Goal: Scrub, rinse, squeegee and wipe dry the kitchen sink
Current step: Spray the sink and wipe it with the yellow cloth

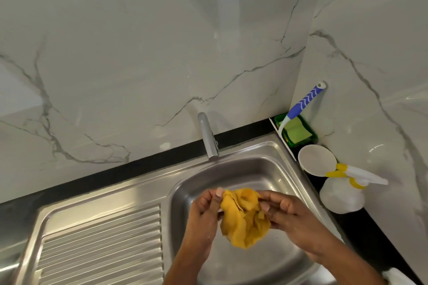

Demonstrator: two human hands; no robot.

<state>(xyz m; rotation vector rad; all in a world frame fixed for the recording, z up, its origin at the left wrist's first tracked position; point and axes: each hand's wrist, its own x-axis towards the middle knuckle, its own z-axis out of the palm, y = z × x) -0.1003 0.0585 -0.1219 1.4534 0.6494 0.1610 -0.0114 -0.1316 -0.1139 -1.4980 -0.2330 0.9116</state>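
Note:
A crumpled yellow cloth hangs over the stainless steel sink basin, held between both hands. My left hand pinches its upper left edge with the fingertips. On the cloth's right side, my right hand grips it with curled fingers. The silver faucet stands at the basin's back rim, and no water shows running from it. The cloth and my arms hide the basin floor and drain.
A ribbed steel drainboard lies left of the basin. At the right corner sit a green holder with a green sponge, a blue-and-white handled brush, a white bowl and a white spray bottle. Marble walls rise behind and at right.

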